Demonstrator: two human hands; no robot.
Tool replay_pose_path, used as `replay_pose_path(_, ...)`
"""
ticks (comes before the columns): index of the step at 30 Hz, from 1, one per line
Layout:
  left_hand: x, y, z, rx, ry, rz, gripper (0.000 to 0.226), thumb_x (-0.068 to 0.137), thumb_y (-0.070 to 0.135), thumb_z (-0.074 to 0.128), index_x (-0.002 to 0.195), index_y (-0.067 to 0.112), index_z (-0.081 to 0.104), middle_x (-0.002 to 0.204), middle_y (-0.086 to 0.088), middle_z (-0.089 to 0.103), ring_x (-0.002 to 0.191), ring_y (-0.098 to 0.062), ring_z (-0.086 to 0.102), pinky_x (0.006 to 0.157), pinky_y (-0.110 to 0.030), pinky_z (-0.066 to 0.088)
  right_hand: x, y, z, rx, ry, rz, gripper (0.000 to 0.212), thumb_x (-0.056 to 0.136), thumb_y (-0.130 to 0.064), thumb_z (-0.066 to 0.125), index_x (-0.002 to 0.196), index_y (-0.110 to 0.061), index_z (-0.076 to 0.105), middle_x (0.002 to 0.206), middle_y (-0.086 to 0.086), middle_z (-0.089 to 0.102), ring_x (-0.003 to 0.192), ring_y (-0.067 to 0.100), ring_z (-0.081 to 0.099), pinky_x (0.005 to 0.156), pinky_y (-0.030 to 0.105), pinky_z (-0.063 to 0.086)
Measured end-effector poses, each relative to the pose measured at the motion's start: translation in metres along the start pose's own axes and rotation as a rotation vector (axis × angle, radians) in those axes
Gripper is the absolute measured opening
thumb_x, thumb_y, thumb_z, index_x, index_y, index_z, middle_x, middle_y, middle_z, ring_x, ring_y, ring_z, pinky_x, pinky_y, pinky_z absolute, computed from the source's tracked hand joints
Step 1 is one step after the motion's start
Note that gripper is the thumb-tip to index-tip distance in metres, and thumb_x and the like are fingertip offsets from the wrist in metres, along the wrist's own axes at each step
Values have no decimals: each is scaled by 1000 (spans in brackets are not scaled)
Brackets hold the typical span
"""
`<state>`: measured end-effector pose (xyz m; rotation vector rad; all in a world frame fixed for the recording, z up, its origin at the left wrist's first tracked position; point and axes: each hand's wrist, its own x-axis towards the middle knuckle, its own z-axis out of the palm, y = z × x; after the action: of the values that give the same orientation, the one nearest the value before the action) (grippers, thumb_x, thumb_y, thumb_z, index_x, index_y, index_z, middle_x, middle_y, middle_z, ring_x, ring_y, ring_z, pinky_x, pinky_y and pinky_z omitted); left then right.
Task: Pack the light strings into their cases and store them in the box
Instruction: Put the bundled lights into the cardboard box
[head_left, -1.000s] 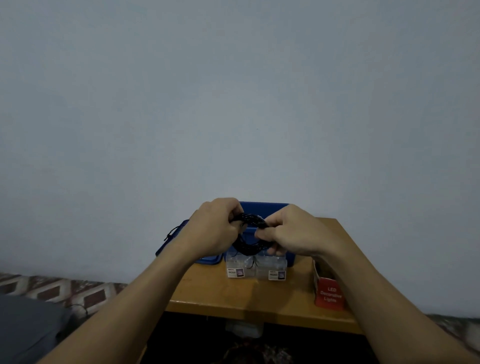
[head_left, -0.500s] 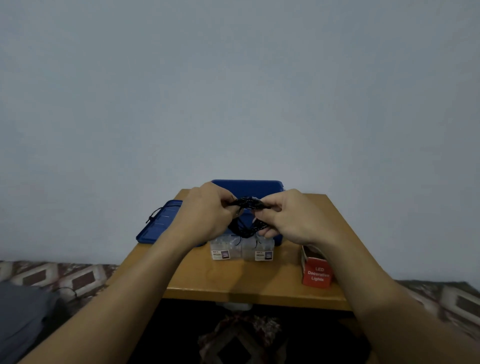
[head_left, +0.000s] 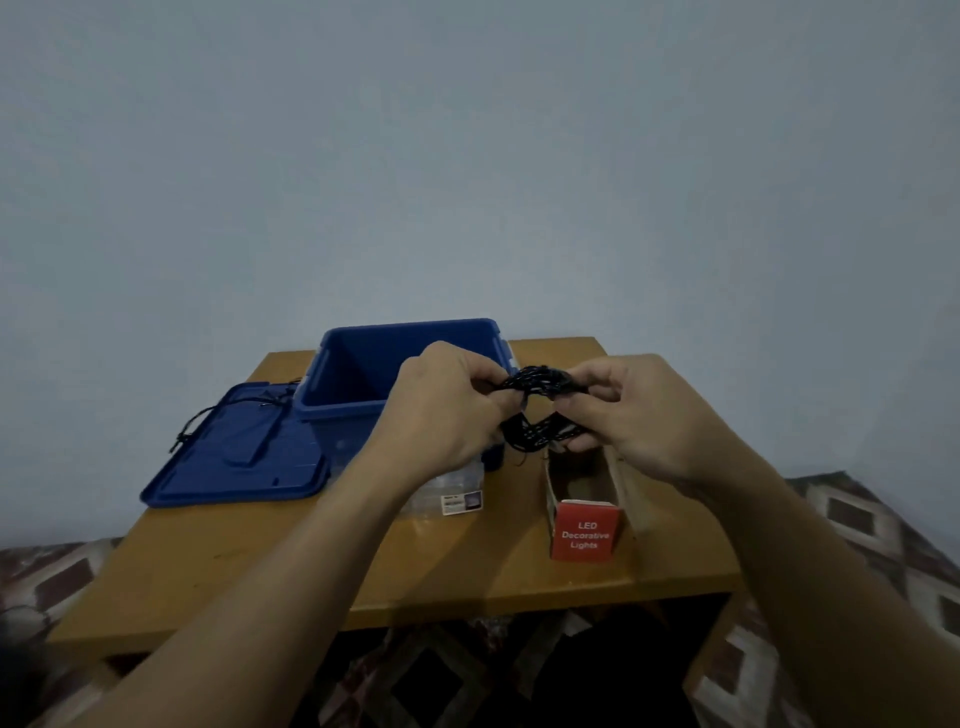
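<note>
A coiled black light string (head_left: 537, 410) hangs in the air between both hands. My left hand (head_left: 441, 410) pinches its left side and my right hand (head_left: 623, 410) grips its right side. Directly below it lies an open red cardboard case (head_left: 586, 525) labelled "LED Decorative Lights", its open top facing up. The open blue box (head_left: 363, 400) stands behind my left hand. A clear plastic case (head_left: 457, 496) with a label lies partly hidden under my left forearm.
The blue lid (head_left: 239, 457) lies flat left of the box, with another black light string (head_left: 228, 415) draped over it. Everything rests on a small wooden table (head_left: 260, 566) against a pale wall. Patterned floor (head_left: 883, 530) surrounds the table.
The view has tilted down, showing more of the table. Both hands have carried the coiled string to the right, from over the clear cases to above the open red case.
</note>
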<state>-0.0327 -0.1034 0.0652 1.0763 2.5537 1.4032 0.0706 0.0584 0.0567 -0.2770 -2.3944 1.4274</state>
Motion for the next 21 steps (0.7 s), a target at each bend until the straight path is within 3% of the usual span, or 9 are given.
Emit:
replay_pose_path(4, 23, -3, 33, 0, -80, -27, 8, 93, 25, 70, 93, 21, 77, 77, 3, 74, 65, -9, 71, 61, -25, 61, 6, 25, -16, 35, 48, 75, 9, 97, -8, 63, 101, -9, 71, 88, 6, 78, 76, 14, 76, 62, 19, 58)
replay_pose_path(8, 42, -15, 59, -43, -148, -117, 8, 93, 23, 69, 91, 19, 77, 80, 0, 74, 71, -12, 71, 59, -21, 58, 13, 57, -14, -28, 145, 100, 9, 97, -11, 66, 102, -12, 74, 88, 2, 79, 80, 17, 76, 68, 28, 62)
replay_pose_path(12, 50, -26, 81, 18, -130, -107, 13, 94, 25, 68, 88, 19, 78, 78, -2, 73, 74, -19, 70, 65, -36, 62, 16, 80, -7, -139, 238, 50, 12, 97, -15, 65, 98, -23, 75, 83, -11, 78, 79, 3, 74, 73, 26, 62)
replay_pose_path(17, 48, -40, 100, 133, -96, 6, 16, 96, 23, 64, 92, 18, 79, 87, 1, 72, 79, -15, 67, 69, -41, 60, 13, 96, 2, -237, 313, 39, 26, 98, -23, 63, 83, -43, 69, 80, -16, 76, 77, 3, 72, 72, 38, 62)
replay_pose_path(21, 41, -46, 111, 275, -114, 109, 18, 98, 22, 62, 104, 15, 77, 115, 3, 57, 105, -12, 52, 87, -29, 48, 7, 103, 8, -362, 326, -12, 22, 102, -20, 57, 109, -29, 77, 95, -16, 73, 89, 4, 67, 79, 28, 58)
